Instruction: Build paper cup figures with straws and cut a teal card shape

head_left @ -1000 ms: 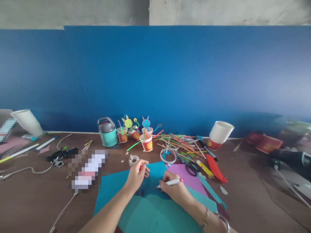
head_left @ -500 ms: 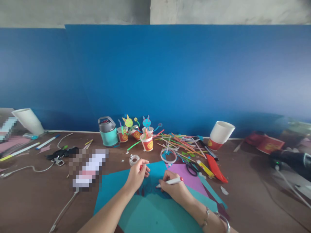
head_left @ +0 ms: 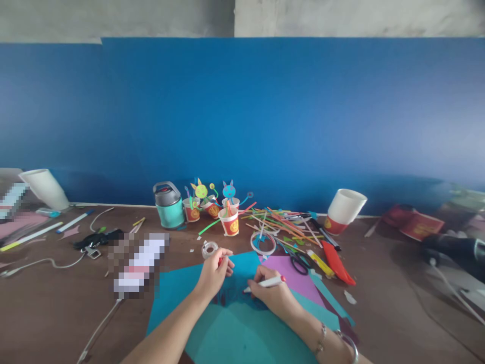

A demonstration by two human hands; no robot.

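My right hand (head_left: 273, 294) is closed around a white marker (head_left: 270, 283) with a red end, and its tip rests on or just above the teal paper (head_left: 242, 331). Dark red lines show on the sheet between my hands. On the paper's upper part, my left hand (head_left: 212, 270) is closed, with a small red marker cap (head_left: 220, 261) partly visible at its fingers. A purple sheet (head_left: 297, 275) peeks out under the teal paper at the right. Just beyond my left hand sits a clear tape roll (head_left: 209, 248).
Paper cups (head_left: 229, 222) with straws and paper animal faces stand beyond my hands, beside a teal flask (head_left: 169, 210). Loose straws (head_left: 288, 222), scissors (head_left: 300, 264), a yellow cutter (head_left: 320, 264) and stacked cups (head_left: 343, 212) lie to the right. A phone (head_left: 142, 265) lies left.
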